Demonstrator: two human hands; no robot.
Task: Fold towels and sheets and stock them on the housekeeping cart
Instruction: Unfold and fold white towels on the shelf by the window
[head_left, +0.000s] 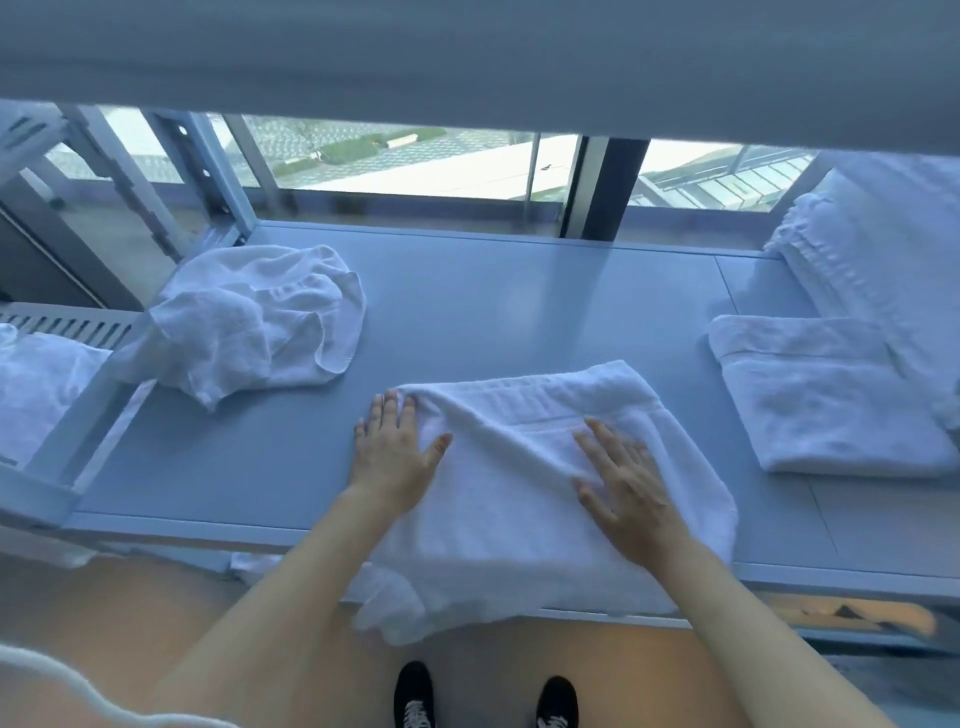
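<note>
A white towel (524, 499) lies partly folded on the grey table top (519, 291), its near end hanging over the front edge. My left hand (395, 447) rests flat at the towel's left edge, fingers spread, partly on the table. My right hand (623, 483) presses flat on the middle of the towel, fingers apart. Neither hand grips the cloth. A crumpled white towel (249, 322) sits at the left of the table. At the right lies a folded white towel (821, 400).
A stack of white linen (878, 249) stands at the far right by the window. A metal cart frame (171, 171) rises at the far left, with white cloth (36, 384) on a lower shelf. My black shoes (415, 696) stand on the wooden floor below.
</note>
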